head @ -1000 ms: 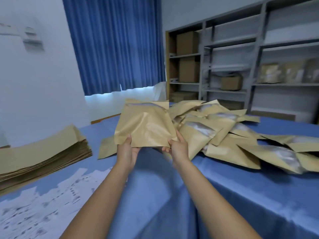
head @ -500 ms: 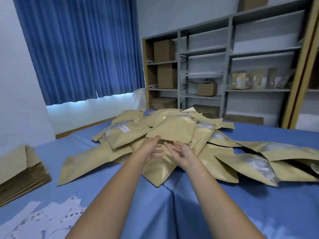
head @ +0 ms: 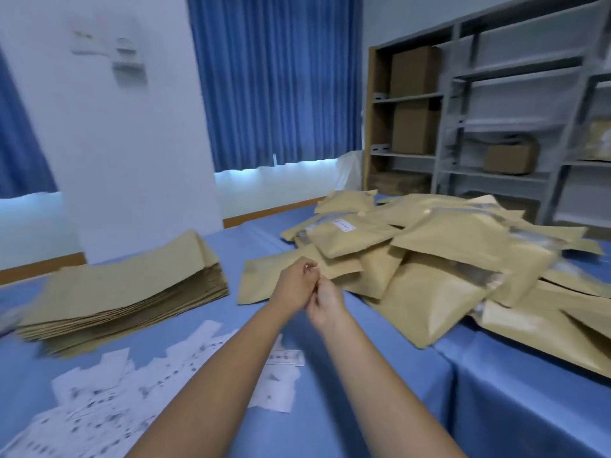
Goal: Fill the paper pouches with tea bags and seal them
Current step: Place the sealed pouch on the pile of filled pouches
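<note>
My left hand (head: pixel 293 287) and my right hand (head: pixel 326 304) meet above the blue table (head: pixel 380 418), fingers curled and touching each other, with nothing visible in either. Just beyond them lies a heap of filled brown paper pouches (head: pixel 429 259), some with clear windows. One flat pouch (head: pixel 256 280) lies right behind my left hand. A neat stack of flat, unfilled pouches (head: pixel 132 289) sits to the left. No tea bags show.
White printed label sheets (head: pixel 115 404) are strewn over the near left of the table. Grey shelving (head: pixel 496 104) with cardboard boxes (head: pixel 413 71) stands at the back right. A white pillar and blue curtains lie behind the table.
A second ago both hands held one pouch up. They laid it on the heap, let go and drew back together. My view has swung left, bringing the flat stack back in.
</note>
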